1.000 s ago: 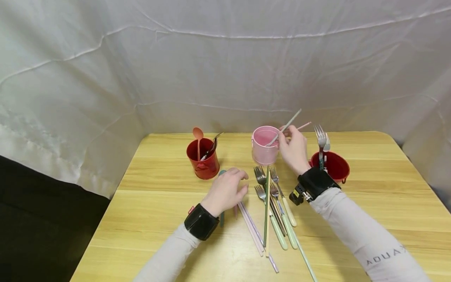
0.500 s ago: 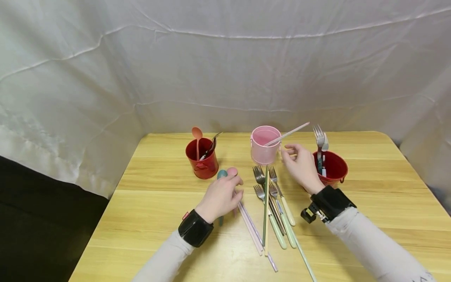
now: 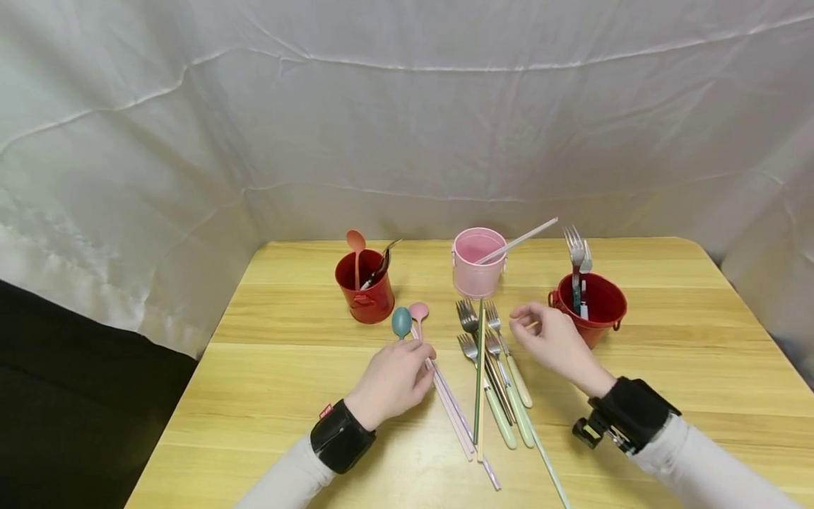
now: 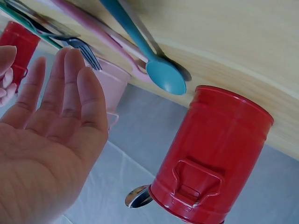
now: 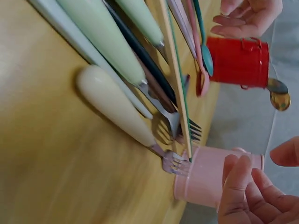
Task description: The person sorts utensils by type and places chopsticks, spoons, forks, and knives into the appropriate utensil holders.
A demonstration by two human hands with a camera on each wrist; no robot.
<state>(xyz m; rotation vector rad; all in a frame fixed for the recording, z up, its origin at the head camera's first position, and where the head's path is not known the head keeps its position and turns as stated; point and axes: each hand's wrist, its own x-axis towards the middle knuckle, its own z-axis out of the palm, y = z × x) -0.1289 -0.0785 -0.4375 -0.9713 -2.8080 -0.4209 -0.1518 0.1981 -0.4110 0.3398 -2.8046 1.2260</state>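
My left hand [image 3: 394,378] hovers over the handles of a teal spoon [image 3: 401,322] and a pink spoon [image 3: 419,311]; in the left wrist view its fingers are fairly straight and hold nothing. Pink and lilac chopsticks [image 3: 456,424] lie just right of it. My right hand [image 3: 556,346], fingers loosely bent and holding nothing, is above the table between several forks [image 3: 500,417] and the right red bucket. A pale chopstick [image 3: 524,237] leans out of the pink bucket [image 3: 475,281]; whether a second lies behind it, I cannot tell. Green and yellow chopsticks [image 3: 481,403] lie across the forks.
The left red bucket [image 3: 372,302] holds an orange spoon [image 3: 356,242] and metal spoons. Forks [image 3: 575,247] stand in the right red bucket [image 3: 588,331]. A pale green chopstick [image 3: 550,468] points toward the front edge. A grey cloth [image 3: 407,141] hangs behind the table.
My right hand has let go of the pale chopstick at the pink bucket and moved back toward me, to the right. My left hand has drawn back slightly, uncovering the spoon bowls.
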